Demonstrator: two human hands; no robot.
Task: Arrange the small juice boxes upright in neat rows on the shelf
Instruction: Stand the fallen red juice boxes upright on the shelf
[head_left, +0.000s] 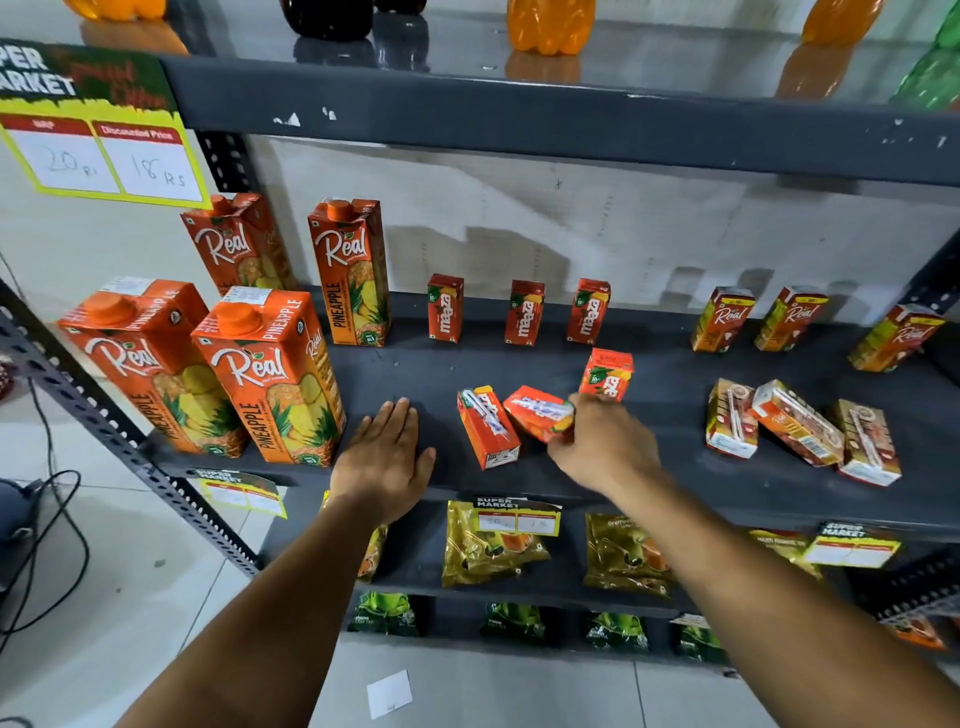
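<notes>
My right hand (605, 441) was reaching into the middle of the shelf (405, 374), its fingers (574, 415) curled against a tipped Maaza box (537, 413); motion blur kept me from telling whether they had truly closed on it or only touched it. My left hand (387, 452) lay flat and open on the shelf's front edge, holding nothing. Just left of the tipped box another Maaza box (488, 426) lay on its side, straw uppermost, and just behind my knuckles one Maaza box (607, 375) stood upright, the start of a front row as I judged it. Along the back, three Maaza boxes (524, 313) already stood upright in a spaced row. Further right, three small Real boxes (795, 318) stood at the back, while three more small Real boxes (795, 428) lay toppled near the front. The tall pineapple cartons (270, 379) stood at the left end. By my reckoning roughly half was done: five small boxes had yet to be stood up.
</notes>
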